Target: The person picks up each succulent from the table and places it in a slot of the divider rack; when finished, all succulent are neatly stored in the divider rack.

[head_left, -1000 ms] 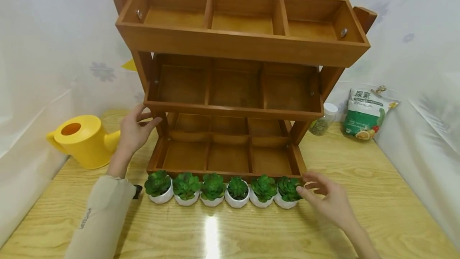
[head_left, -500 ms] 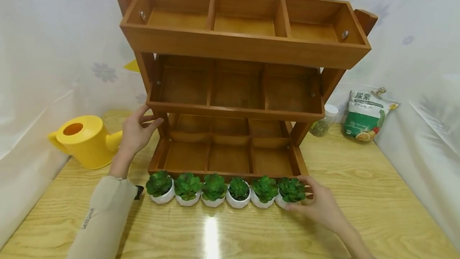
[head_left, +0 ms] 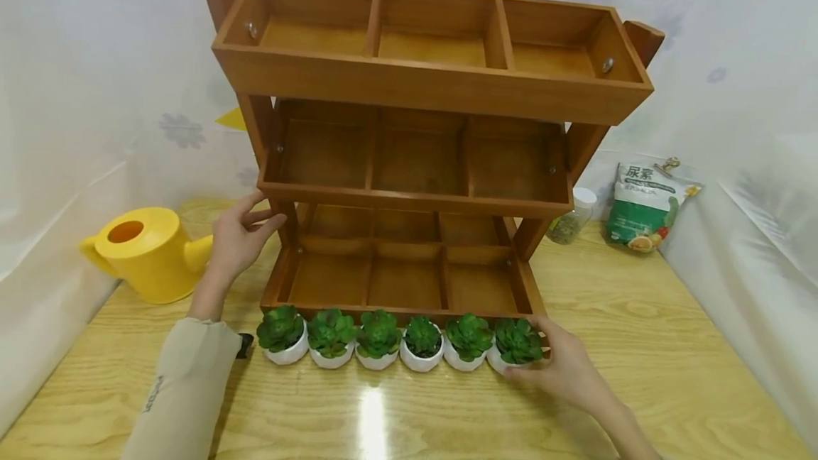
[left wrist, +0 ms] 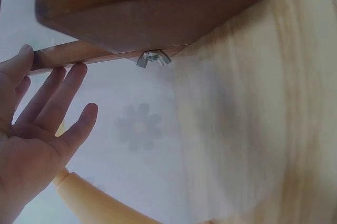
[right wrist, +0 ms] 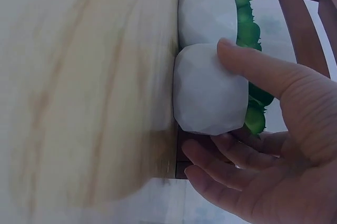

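Observation:
Green succulents in white pots stand in a row before the three-tier wooden planter rack [head_left: 409, 84]. My right hand [head_left: 562, 368] holds the rightmost potted succulent [head_left: 516, 343]. In the right wrist view, my thumb [right wrist: 253, 63] presses the white pot [right wrist: 208, 92] while the fingers curl at its far side. The plant's leaves [right wrist: 258, 113] show only partly there. At the rack's left side, my left hand [head_left: 239, 240] holds the post below the middle tier. In the left wrist view, thumb and fingers [left wrist: 66, 97] meet the rack's wooden edge [left wrist: 79, 52], near a wing nut [left wrist: 153, 58].
A yellow watering can [head_left: 150, 254] stands to the left of the rack. A lidded jar [head_left: 571, 218] and a green and white bag [head_left: 645, 208] with a clip stand behind at the right. The wooden table [head_left: 671, 346] extends below, with pale sheeting around it.
My right hand has moved left and forward onto the rightmost potted succulent, and its thumb has come to the pot's front. My left hand stays at the rack's post.

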Demonstrator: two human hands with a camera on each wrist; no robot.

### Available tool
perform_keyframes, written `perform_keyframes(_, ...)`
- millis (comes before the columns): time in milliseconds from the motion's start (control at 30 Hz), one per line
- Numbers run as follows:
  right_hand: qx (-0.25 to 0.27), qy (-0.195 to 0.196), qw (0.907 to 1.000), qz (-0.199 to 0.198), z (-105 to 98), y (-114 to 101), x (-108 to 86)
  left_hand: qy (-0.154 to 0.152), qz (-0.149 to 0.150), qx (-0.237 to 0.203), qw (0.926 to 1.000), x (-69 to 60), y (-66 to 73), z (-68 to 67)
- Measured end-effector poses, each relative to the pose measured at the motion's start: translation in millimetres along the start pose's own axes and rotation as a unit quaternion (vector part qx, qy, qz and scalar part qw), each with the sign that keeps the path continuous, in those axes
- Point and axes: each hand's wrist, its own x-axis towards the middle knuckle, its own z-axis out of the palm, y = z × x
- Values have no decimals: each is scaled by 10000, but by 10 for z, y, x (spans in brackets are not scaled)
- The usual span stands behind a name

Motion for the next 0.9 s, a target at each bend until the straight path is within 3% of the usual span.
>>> perform_keyframes(233, 218, -169, 9995, 176, -12, 33, -10, 486, 249, 94, 9985, 25, 57, -43)
perform_keyframes(433, 310, -213, 9993, 89, -10, 69, -4, 742, 307, -68, 9967, 24, 73, -27)
perform_keyframes(900, 590, -525, 9961, 387, -60, 69, -21, 941, 467, 117, 9944, 22, 156, 35)
